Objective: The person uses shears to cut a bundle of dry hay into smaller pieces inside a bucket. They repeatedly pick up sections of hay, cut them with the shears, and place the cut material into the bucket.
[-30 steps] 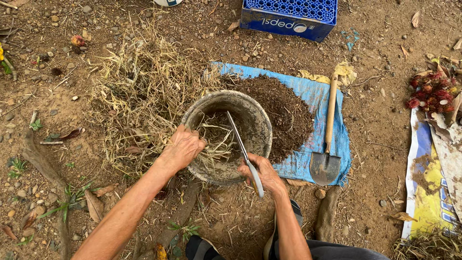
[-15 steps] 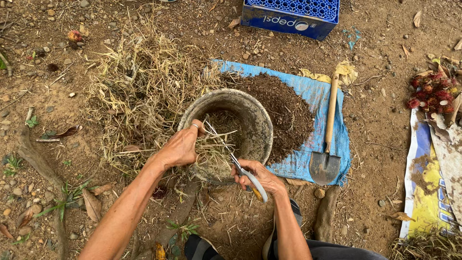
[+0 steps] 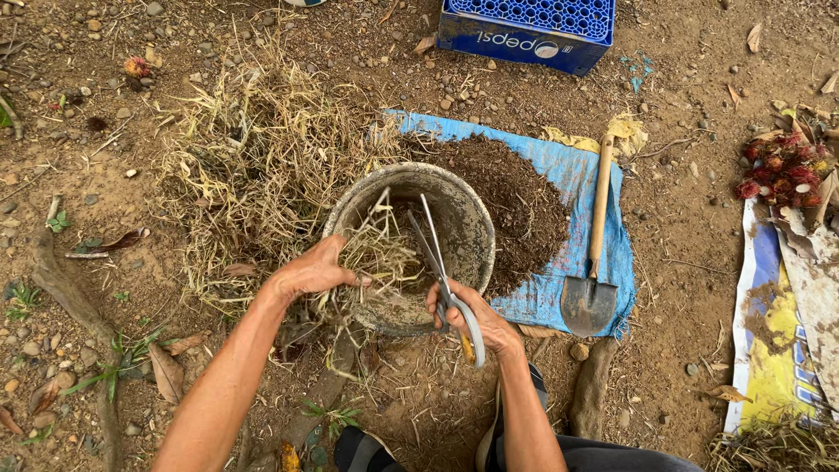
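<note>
Dry straw [image 3: 376, 253] is now bunched over the grey bucket [image 3: 468, 218], gripped in the left hand [image 3: 310, 273]. The right hand [image 3: 472, 319], fingers closed through the handles of the scissors [image 3: 433, 249], has swung them from across the bucket to upright, blades parted, tips pointing away, long axis near-to-far. Cutting looks underway.

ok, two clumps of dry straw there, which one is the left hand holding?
The small bunch over the bucket rim: the left hand grips it beside the scissors. The big pile lies untouched on the ground behind the bucket.
</note>
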